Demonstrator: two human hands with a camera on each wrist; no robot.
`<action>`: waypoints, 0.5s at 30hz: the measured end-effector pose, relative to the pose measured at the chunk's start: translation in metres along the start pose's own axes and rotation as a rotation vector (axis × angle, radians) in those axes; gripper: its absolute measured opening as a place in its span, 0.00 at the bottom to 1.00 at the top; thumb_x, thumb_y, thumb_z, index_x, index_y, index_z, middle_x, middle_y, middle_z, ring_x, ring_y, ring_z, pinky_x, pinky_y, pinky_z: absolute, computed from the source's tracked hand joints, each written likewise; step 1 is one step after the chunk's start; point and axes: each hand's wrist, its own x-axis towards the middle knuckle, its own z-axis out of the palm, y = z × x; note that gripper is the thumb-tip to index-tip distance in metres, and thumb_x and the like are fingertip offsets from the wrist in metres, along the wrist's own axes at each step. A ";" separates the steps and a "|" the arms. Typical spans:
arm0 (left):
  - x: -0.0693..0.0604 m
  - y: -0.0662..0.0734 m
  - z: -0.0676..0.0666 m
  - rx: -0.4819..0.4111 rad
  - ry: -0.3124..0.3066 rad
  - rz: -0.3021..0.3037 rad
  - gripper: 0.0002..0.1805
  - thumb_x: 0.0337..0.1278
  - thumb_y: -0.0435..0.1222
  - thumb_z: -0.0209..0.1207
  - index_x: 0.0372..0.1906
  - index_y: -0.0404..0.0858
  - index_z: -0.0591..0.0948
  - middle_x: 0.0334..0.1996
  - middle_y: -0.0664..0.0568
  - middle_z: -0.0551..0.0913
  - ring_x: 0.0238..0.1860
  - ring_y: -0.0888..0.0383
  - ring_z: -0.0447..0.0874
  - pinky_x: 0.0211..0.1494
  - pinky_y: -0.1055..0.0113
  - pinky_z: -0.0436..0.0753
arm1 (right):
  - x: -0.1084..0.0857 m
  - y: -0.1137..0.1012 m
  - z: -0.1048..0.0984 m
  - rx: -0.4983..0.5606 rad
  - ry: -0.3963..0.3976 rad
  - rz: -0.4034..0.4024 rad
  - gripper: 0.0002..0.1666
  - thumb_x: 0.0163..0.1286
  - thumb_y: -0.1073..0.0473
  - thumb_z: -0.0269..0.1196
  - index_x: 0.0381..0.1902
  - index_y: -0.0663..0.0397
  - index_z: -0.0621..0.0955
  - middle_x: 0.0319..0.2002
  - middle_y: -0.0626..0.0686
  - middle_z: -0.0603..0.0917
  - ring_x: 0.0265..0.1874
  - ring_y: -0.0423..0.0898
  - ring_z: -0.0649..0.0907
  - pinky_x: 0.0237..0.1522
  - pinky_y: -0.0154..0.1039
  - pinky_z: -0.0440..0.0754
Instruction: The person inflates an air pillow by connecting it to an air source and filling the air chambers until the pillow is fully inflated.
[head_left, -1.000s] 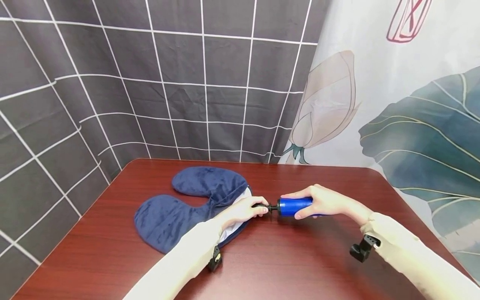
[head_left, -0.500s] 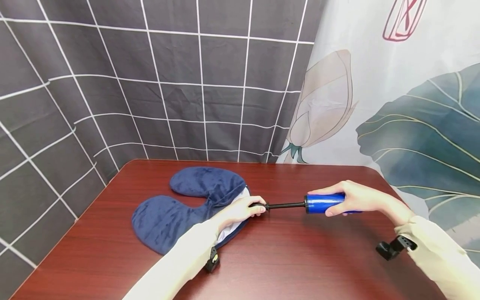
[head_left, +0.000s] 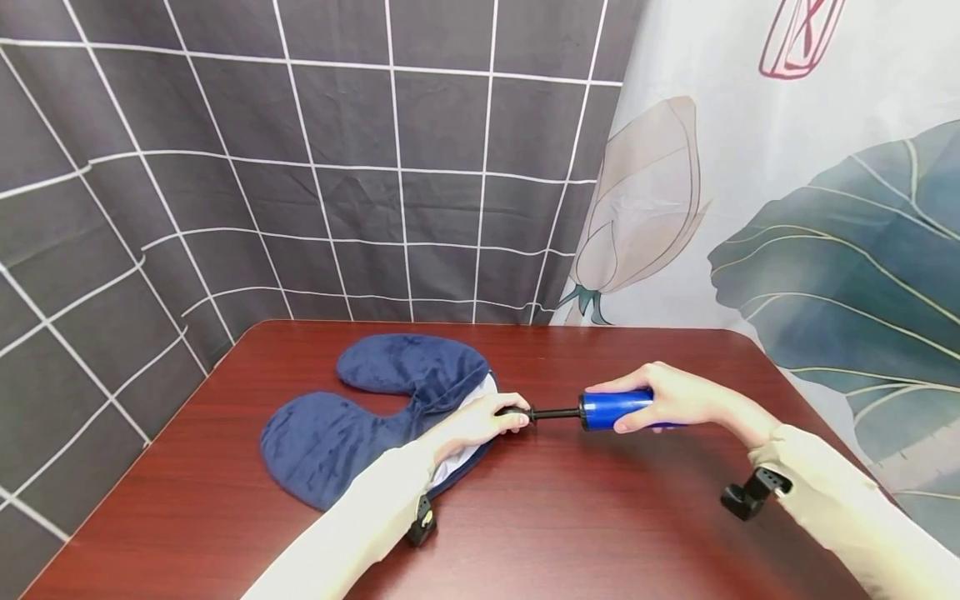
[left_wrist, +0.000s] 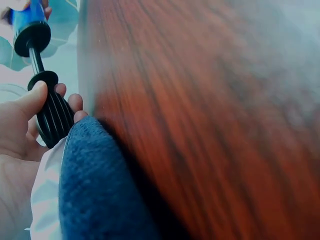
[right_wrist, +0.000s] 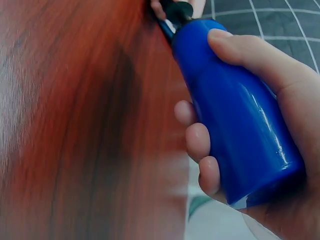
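Left hand (head_left: 474, 422) grips the black handle (left_wrist: 56, 117) and right hand (head_left: 678, 396) wraps the blue barrel (right_wrist: 235, 110); the pump (head_left: 603, 411) lies nearly level above the table (head_left: 600, 517), just beside the navy pillow (head_left: 416, 362). For an even stroke, the handle is best held firm while the barrel slides straight along the rod (head_left: 558, 413), without twisting or bending it. The barrel is smooth and glossy, ending in a black cap (left_wrist: 32, 40); the handle is ribbed, with a round flange (left_wrist: 43, 78). Part of the rod shows between them.
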 end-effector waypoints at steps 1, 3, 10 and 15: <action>0.000 0.000 0.000 0.004 0.000 0.005 0.09 0.67 0.35 0.57 0.45 0.34 0.80 0.30 0.44 0.82 0.33 0.63 0.77 0.38 0.78 0.72 | 0.004 -0.002 0.002 -0.004 0.002 -0.004 0.34 0.61 0.47 0.71 0.65 0.38 0.77 0.48 0.55 0.84 0.30 0.41 0.83 0.22 0.42 0.83; 0.000 0.000 0.000 0.012 0.002 0.011 0.09 0.67 0.35 0.57 0.45 0.34 0.80 0.30 0.45 0.82 0.33 0.63 0.77 0.38 0.78 0.72 | 0.012 -0.005 0.007 -0.008 0.002 -0.005 0.34 0.60 0.45 0.71 0.65 0.37 0.77 0.49 0.55 0.84 0.31 0.42 0.83 0.22 0.41 0.83; 0.000 -0.002 -0.001 0.023 0.007 0.025 0.09 0.66 0.36 0.58 0.46 0.35 0.80 0.32 0.46 0.82 0.33 0.66 0.75 0.41 0.77 0.72 | 0.036 -0.015 0.022 -0.070 0.018 -0.069 0.36 0.60 0.39 0.70 0.65 0.38 0.77 0.52 0.51 0.86 0.40 0.43 0.83 0.31 0.35 0.84; -0.003 -0.004 -0.004 0.098 -0.008 0.041 0.13 0.66 0.39 0.60 0.52 0.39 0.80 0.45 0.46 0.85 0.43 0.62 0.76 0.51 0.73 0.72 | 0.044 -0.019 0.028 -0.026 0.000 -0.061 0.36 0.60 0.40 0.70 0.65 0.36 0.77 0.52 0.51 0.85 0.34 0.42 0.83 0.25 0.38 0.84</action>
